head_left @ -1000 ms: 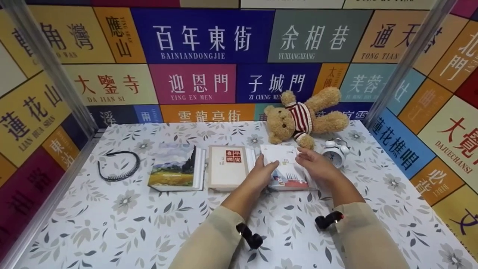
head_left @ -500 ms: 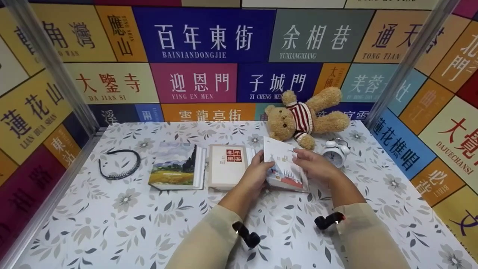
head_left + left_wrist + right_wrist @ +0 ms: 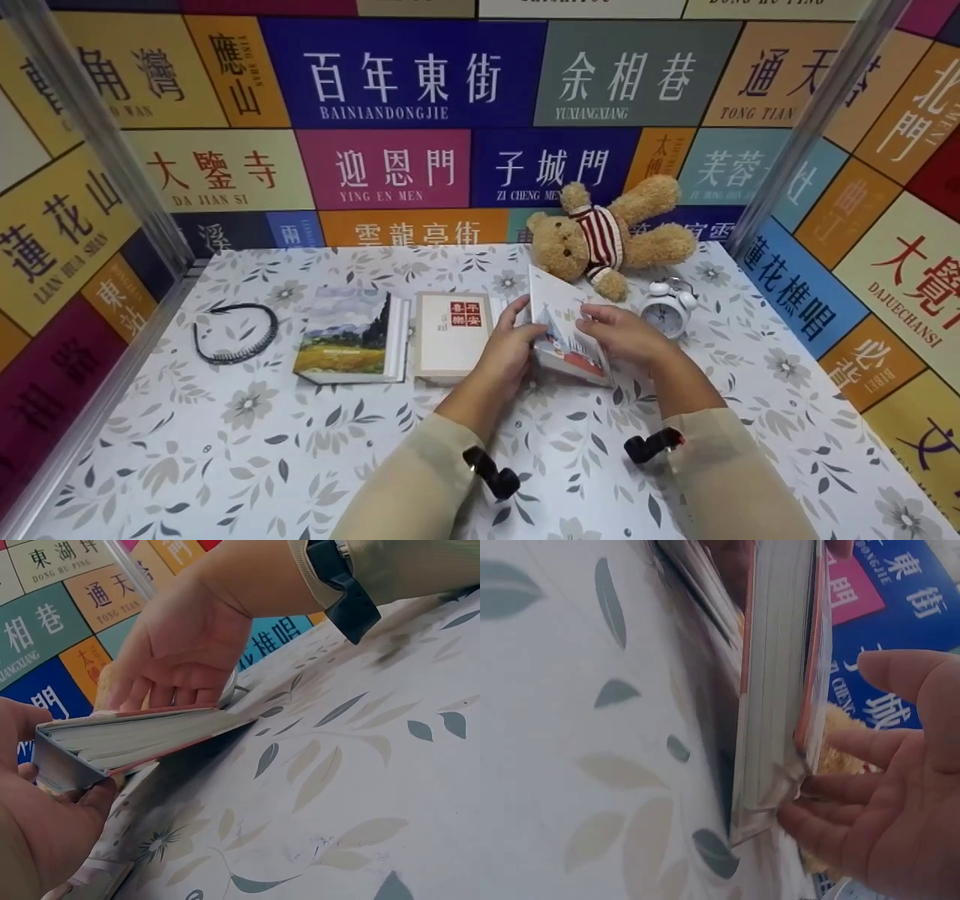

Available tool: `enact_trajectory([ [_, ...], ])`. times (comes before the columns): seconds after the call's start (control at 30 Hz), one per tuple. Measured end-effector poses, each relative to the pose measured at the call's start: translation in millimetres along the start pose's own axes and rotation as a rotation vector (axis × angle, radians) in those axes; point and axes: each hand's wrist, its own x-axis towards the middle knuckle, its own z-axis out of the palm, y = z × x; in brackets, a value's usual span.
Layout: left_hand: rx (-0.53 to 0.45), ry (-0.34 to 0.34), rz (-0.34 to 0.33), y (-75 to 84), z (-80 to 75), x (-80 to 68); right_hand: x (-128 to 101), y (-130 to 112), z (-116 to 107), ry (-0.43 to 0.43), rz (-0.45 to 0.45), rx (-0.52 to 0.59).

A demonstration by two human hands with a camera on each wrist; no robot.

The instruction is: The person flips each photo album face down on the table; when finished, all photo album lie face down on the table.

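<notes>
A white-covered book (image 3: 564,330) with a colourful drawing stands tilted, its left edge raised off the floral table (image 3: 225,450). My left hand (image 3: 517,330) grips its spine edge, thumb on top and fingers beneath, as the left wrist view shows on the book (image 3: 135,739) and left hand (image 3: 45,825). My right hand (image 3: 604,324) rests fairly straight fingers on the cover. In the right wrist view those fingers (image 3: 832,799) touch the book (image 3: 776,690) near its corner, with the thumb held apart.
A beige book (image 3: 450,334) and a landscape-cover book (image 3: 349,337) lie to the left, with a black headband (image 3: 234,332) beyond them. A teddy bear (image 3: 600,236) and a white alarm clock (image 3: 666,309) sit behind. Patterned walls enclose three sides.
The book lay flat on the table a second ago. Its left edge has been lifted, and it now stands steeply tilted between both hands.
</notes>
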Motion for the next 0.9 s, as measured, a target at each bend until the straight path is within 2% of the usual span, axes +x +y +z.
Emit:
enact_trajectory([
  [0.07, -0.004, -0.005, 0.011, 0.9, 1.1, -1.3, -1.1, -4.0, 2.2, 0.028, 0.007, -0.066],
  [0.17, -0.026, -0.014, 0.021, 2.0, 3.2, -3.4, -3.3, -9.8, 5.2, 0.054, 0.017, -0.092],
  [0.3, -0.054, -0.033, 0.028, 2.2, 6.6, -6.3, -7.2, -16.9, 7.5, 0.037, -0.004, -0.023],
  [0.47, -0.069, -0.067, 0.058, 2.4, 11.6, -8.1, -13.6, -27.8, 10.3, -0.002, -0.084, 0.08],
  [0.57, -0.018, -0.055, 0.078, 3.2, 14.2, -8.7, -17.6, -34.9, 12.2, -0.005, -0.138, 0.143],
  [0.7, 0.098, -0.049, 0.1, 4.6, 15.8, -9.9, -22.7, -42.0, 14.2, 0.014, -0.181, 0.206],
  [0.9, 0.148, -0.078, 0.108, 7.4, 15.4, -12.3, -27.5, -48.7, 15.1, 0.023, -0.236, 0.264],
])
